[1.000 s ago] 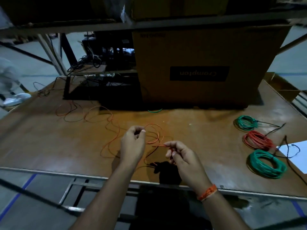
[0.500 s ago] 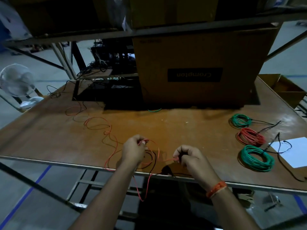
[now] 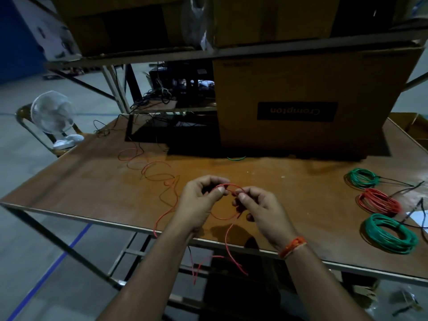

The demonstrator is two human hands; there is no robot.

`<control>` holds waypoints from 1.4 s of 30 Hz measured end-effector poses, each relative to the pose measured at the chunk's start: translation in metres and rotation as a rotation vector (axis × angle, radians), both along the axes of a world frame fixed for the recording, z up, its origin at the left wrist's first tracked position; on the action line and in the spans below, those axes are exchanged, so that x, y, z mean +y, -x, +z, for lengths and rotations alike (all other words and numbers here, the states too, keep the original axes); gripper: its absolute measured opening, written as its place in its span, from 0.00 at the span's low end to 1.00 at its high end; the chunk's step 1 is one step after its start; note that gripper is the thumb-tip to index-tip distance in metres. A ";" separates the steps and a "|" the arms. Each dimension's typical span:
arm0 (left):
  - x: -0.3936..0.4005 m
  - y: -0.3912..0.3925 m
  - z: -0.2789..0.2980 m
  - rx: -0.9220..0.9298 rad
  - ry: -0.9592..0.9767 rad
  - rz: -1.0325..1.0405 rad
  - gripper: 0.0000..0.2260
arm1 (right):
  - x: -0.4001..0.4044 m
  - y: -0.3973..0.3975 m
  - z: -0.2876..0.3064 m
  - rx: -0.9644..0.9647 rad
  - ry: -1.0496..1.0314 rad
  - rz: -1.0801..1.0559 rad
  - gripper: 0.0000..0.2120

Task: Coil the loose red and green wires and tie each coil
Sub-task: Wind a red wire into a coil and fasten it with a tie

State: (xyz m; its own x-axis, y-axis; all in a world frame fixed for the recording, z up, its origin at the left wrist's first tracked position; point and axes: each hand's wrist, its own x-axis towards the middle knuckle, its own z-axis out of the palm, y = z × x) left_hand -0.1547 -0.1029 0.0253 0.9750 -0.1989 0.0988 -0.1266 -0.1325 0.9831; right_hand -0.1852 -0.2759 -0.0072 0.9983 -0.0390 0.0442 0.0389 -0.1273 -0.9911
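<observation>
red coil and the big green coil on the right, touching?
Apart. The head view shows a strip of bare table between the red coil and the large green coil nearer the table edge.

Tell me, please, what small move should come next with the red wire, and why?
Probably draw more slack in and lay a second loop on the first. Both hands, left hand and right hand, pinch the red wire with only one loop formed; most of it trails across the table, and some hangs over the edge.
</observation>
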 end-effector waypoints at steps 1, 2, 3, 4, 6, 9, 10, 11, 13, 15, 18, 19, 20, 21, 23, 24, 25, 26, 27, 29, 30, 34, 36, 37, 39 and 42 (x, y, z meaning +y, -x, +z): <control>0.006 0.000 0.000 0.018 0.022 0.005 0.09 | 0.002 -0.001 0.003 -0.033 -0.011 -0.017 0.09; 0.012 0.000 0.001 0.045 0.037 -0.002 0.07 | 0.004 -0.003 0.006 -0.068 -0.013 -0.024 0.09; 0.017 0.000 0.002 0.083 0.053 -0.018 0.06 | 0.007 -0.005 0.010 -0.107 0.017 -0.021 0.09; 0.023 0.000 0.003 0.140 0.083 -0.041 0.07 | 0.009 -0.008 0.012 -0.153 0.089 -0.023 0.09; 0.032 0.001 0.007 0.292 0.176 -0.085 0.09 | 0.015 -0.015 0.017 -0.258 0.310 -0.020 0.09; 0.047 0.000 0.012 0.312 0.101 -0.159 0.16 | 0.028 -0.023 0.027 -0.383 0.483 0.022 0.08; 0.051 -0.001 0.011 0.274 0.052 -0.178 0.16 | 0.033 -0.024 0.029 -0.395 0.502 0.028 0.08; 0.055 -0.003 0.011 0.236 0.019 -0.178 0.14 | 0.038 -0.025 0.030 -0.388 0.500 0.029 0.08; 0.060 -0.007 0.011 0.166 0.006 -0.100 0.12 | 0.048 -0.024 0.033 -0.296 0.343 0.053 0.08; 0.063 -0.011 0.010 0.110 0.041 0.060 0.12 | 0.057 -0.022 0.036 -0.113 0.089 0.110 0.08; 0.069 -0.016 0.002 0.019 0.095 0.231 0.12 | 0.072 -0.020 0.033 -0.023 -0.033 0.185 0.08; 0.071 -0.015 0.000 0.005 0.101 0.251 0.12 | 0.076 -0.020 0.032 -0.035 -0.036 0.179 0.07; 0.072 -0.014 -0.001 0.005 0.116 0.251 0.12 | 0.080 -0.021 0.032 -0.045 -0.024 0.153 0.08; 0.075 -0.012 0.000 0.022 0.148 0.224 0.12 | 0.082 -0.023 0.035 -0.065 0.021 0.125 0.08; 0.082 -0.009 0.007 0.138 0.266 0.064 0.14 | 0.079 -0.028 0.040 -0.152 0.292 0.105 0.10; 0.086 -0.008 0.013 0.218 0.295 -0.036 0.16 | 0.077 -0.031 0.044 -0.201 0.492 0.125 0.12; 0.092 -0.008 0.019 0.278 0.268 -0.122 0.18 | 0.076 -0.034 0.049 -0.237 0.656 0.148 0.14; 0.096 -0.009 0.025 0.305 0.205 -0.190 0.19 | 0.076 -0.036 0.054 -0.265 0.766 0.159 0.14; 0.098 -0.009 0.029 0.305 0.141 -0.240 0.17 | 0.077 -0.038 0.059 -0.291 0.825 0.158 0.14; 0.099 -0.012 0.036 0.293 0.092 -0.287 0.15 | 0.084 -0.040 0.069 -0.331 0.889 0.134 0.10; 0.097 -0.012 0.039 0.300 0.108 -0.288 0.16 | 0.087 -0.042 0.072 -0.336 0.925 0.120 0.09; 0.093 -0.015 0.046 0.424 0.214 -0.329 0.22 | 0.095 -0.046 0.070 -0.368 1.110 0.102 0.06; 0.095 -0.016 0.046 0.435 0.227 -0.338 0.21 | 0.094 -0.049 0.068 -0.425 1.120 0.108 0.05; 0.095 -0.017 0.045 0.411 0.222 -0.331 0.18 | 0.092 -0.050 0.067 -0.439 1.099 0.109 0.05; 0.093 -0.018 0.044 0.354 0.246 -0.312 0.13 | 0.089 -0.050 0.069 -0.395 0.972 0.126 0.08; 0.090 -0.018 0.045 0.345 0.338 -0.308 0.13 | 0.086 -0.041 0.076 -0.306 0.727 0.188 0.09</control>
